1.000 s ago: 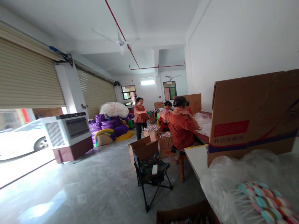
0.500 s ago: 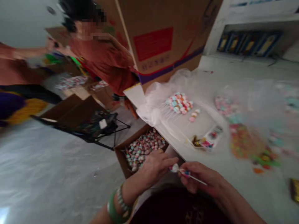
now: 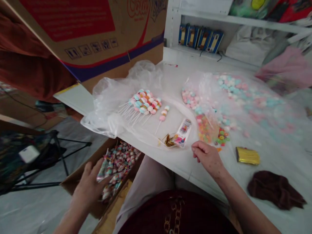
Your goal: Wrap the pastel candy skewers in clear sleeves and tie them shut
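My left hand [image 3: 89, 185] reaches down over the cardboard box [image 3: 73, 185] on the floor, fingers closed on a wrapped candy skewer [image 3: 103, 169] above several other wrapped skewers [image 3: 119, 162]. My right hand [image 3: 207, 157] rests on the white table [image 3: 170, 159], fingers curled loosely, nothing visible in it. Just left of it lies a small packet of wrappers and gold ties [image 3: 176, 138]. A bunch of unwrapped marshmallow skewers [image 3: 143, 104] lies on clear plastic [image 3: 109, 97], with a single skewer [image 3: 162, 115] beside it.
Loose marshmallows [image 3: 234, 94] and coloured candies [image 3: 207, 128] lie under plastic at the right. A gold packet [image 3: 247, 156] and brown cloth [image 3: 275, 190] sit near the table edge. A big cardboard carton [image 3: 97, 35] stands behind; a folding chair [image 3: 29, 156] is at left.
My view swung down from the room to the table. The hands, together on one skewer half a second ago, have parted: the left took the wrapped skewer down to the box, the right moved onto the table.
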`<control>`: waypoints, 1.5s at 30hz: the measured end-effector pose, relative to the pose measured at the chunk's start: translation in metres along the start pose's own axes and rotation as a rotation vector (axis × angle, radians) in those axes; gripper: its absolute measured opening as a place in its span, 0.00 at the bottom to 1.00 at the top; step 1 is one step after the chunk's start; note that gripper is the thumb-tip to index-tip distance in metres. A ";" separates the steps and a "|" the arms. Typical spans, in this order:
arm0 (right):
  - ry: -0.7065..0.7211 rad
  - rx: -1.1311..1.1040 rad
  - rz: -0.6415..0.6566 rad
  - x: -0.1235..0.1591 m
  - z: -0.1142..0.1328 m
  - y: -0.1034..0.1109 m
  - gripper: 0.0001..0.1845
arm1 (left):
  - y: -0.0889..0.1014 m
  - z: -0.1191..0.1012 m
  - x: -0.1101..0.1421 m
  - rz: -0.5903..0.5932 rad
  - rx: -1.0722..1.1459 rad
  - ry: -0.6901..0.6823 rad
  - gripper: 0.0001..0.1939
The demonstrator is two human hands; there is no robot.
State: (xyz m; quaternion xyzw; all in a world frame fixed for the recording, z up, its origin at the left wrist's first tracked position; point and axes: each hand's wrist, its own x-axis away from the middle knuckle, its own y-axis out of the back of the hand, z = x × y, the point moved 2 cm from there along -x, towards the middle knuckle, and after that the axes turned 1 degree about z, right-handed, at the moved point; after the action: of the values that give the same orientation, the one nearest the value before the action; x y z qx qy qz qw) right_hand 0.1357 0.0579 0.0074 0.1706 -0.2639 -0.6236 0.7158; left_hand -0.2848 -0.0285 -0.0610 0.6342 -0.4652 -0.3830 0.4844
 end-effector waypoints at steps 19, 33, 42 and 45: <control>0.359 0.594 -0.023 -0.038 0.047 -0.038 0.13 | 0.001 -0.205 -0.024 -0.154 -0.062 -0.538 0.28; 0.359 0.708 0.448 -0.010 0.040 -0.053 0.13 | -0.017 -0.193 -0.015 -0.208 0.039 -0.686 0.17; 0.383 0.838 0.094 -0.051 0.040 -0.039 0.16 | -0.020 -0.193 -0.011 -0.211 0.071 -0.684 0.09; 0.514 0.799 0.168 -0.074 0.029 -0.041 0.20 | -0.022 -0.194 -0.009 -0.187 0.078 -0.698 0.09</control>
State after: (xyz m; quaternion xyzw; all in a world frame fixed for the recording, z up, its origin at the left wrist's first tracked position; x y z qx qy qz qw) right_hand 0.0792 0.1267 -0.0049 0.5588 -0.3103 -0.3513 0.6841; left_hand -0.1009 0.0325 -0.0359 0.5231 -0.5570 -0.6010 0.2345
